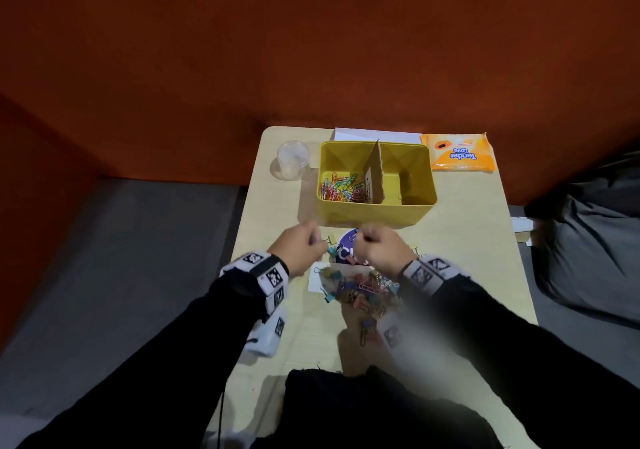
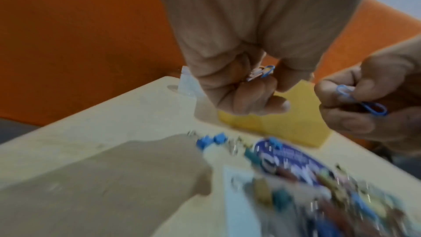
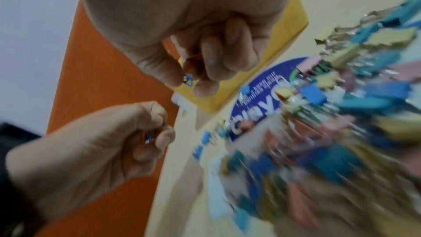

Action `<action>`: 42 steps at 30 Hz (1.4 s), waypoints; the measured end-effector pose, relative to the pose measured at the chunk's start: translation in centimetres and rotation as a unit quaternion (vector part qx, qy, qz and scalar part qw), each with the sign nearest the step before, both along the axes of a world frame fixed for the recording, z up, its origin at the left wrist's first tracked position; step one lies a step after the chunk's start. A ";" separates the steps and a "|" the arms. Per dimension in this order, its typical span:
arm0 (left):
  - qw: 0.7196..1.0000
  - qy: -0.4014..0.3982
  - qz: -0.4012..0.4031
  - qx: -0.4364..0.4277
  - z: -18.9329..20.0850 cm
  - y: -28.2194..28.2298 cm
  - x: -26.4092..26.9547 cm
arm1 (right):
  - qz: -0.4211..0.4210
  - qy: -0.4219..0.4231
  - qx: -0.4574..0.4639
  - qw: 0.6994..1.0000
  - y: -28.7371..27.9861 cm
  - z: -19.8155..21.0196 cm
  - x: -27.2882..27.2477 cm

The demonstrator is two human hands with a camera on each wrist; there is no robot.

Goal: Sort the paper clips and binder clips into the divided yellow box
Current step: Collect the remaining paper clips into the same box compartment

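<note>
The divided yellow box [image 1: 377, 213] stands mid-table with a cardboard divider [image 1: 375, 175]. Its left compartment holds many coloured paper clips [image 1: 341, 187]; the right one looks nearly bare. Just in front of the box my left hand [image 1: 304, 246] is curled round a few paper clips [image 2: 262, 74], one of them blue. Beside it my right hand [image 1: 379, 247] pinches blue paper clips [image 2: 360, 101]. A mixed pile of binder clips and paper clips [image 1: 360, 291] lies on the table below both hands, partly on a packet with a round blue label [image 1: 346, 246].
A clear plastic cup [image 1: 292, 159] stands left of the box. An orange tissue pack [image 1: 459, 152] lies at the back right, and a white sheet [image 1: 374, 135] behind the box. Orange wall behind the table. Dark fabric [image 1: 588, 240] lies off the right edge.
</note>
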State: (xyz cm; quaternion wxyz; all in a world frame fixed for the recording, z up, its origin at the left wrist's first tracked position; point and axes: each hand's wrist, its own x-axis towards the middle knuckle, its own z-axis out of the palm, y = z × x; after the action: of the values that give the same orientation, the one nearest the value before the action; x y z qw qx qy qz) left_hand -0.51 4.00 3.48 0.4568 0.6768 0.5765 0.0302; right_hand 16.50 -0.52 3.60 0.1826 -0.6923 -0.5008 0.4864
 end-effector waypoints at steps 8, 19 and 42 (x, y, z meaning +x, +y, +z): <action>0.994 -0.100 0.053 -0.012 3.5 6.3 2.7 | -0.033 0.077 0.114 0.990 6.4 4.7 1.2; 0.975 -0.139 0.158 -0.070 3.6 8.5 5.2 | 0.034 -0.198 0.112 0.973 10.2 4.3 1.1; 0.990 0.103 -0.067 0.067 -2.6 -4.2 1.0 | 0.210 -0.181 0.229 0.933 -4.0 -4.1 2.6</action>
State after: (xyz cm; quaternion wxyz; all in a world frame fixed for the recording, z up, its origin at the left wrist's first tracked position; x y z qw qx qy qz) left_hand 0.51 -0.21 0.83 0.3493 0.7429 0.5702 -0.0319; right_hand 19.08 -4.48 -0.55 0.1357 -0.5869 -0.7572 0.2526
